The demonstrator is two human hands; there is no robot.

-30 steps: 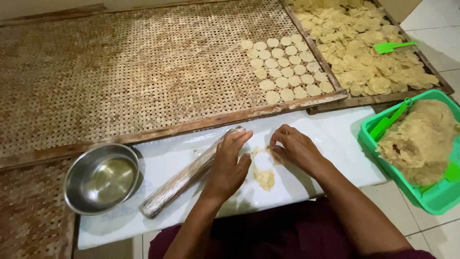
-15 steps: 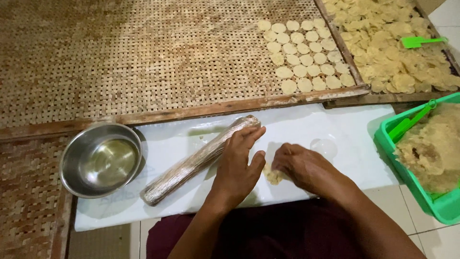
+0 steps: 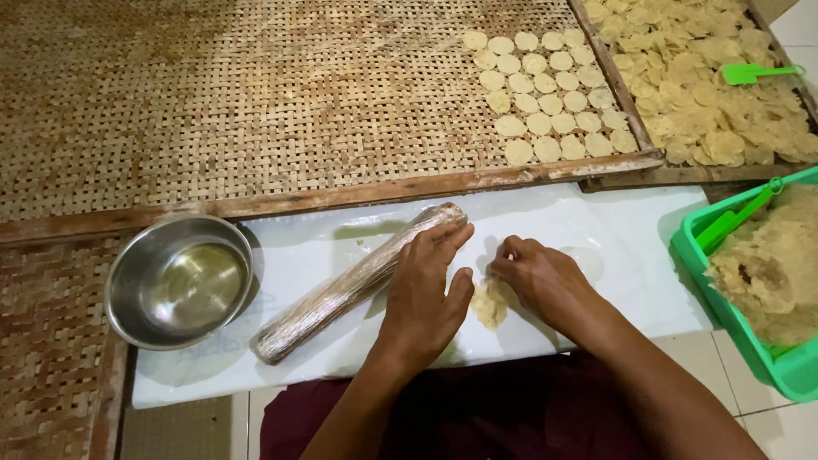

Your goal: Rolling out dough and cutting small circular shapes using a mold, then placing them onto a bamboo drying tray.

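A small flattened piece of pale dough (image 3: 489,303) lies on the white plastic sheet (image 3: 596,230) between my hands. My right hand (image 3: 538,281) touches its upper right edge with pinched fingertips. My left hand (image 3: 429,290) rests flat beside the dough, its fingers reaching onto the upper end of the plastic-wrapped rolling pin (image 3: 358,281), which lies at a slant. Neither hand lifts anything.
A steel bowl (image 3: 179,279) sits at the sheet's left end. A woven bamboo tray (image 3: 256,94) carries rows of round dough discs (image 3: 545,94) at its right side. A second tray (image 3: 716,102) holds several discs and a green scraper (image 3: 758,72). A green basket (image 3: 750,290) holds dough.
The view has shifted and my hands have slid a little left along the sheet. My left hand now reaches onto the rolling pin's end; my right hand stays on the dough piece.
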